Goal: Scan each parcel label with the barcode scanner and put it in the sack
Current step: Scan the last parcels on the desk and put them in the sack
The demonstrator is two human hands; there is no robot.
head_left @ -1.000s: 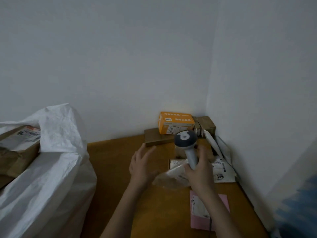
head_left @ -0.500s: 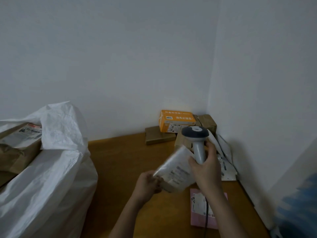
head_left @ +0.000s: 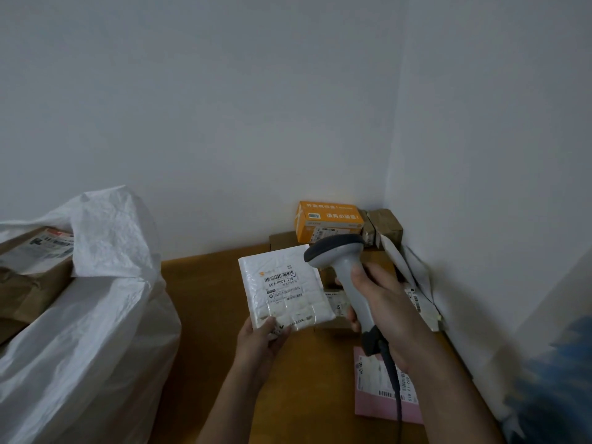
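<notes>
Left hand (head_left: 259,342) pinches a white parcel (head_left: 283,288); right hand (head_left: 381,302) grips the barcode scanner (head_left: 344,267) beside it

The room is dim, with flat, bluish light and no hard shadows. A faint warm glow sits on the wall (head_left: 320,174) above the orange box (head_left: 328,221). Edges bow from the wide lens; the lower right corner smears blue.

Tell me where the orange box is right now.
In the head view, the orange box sits at the far right corner of the table, against the back wall, atop a flat brown box, with brown parcels to its right.
</notes>
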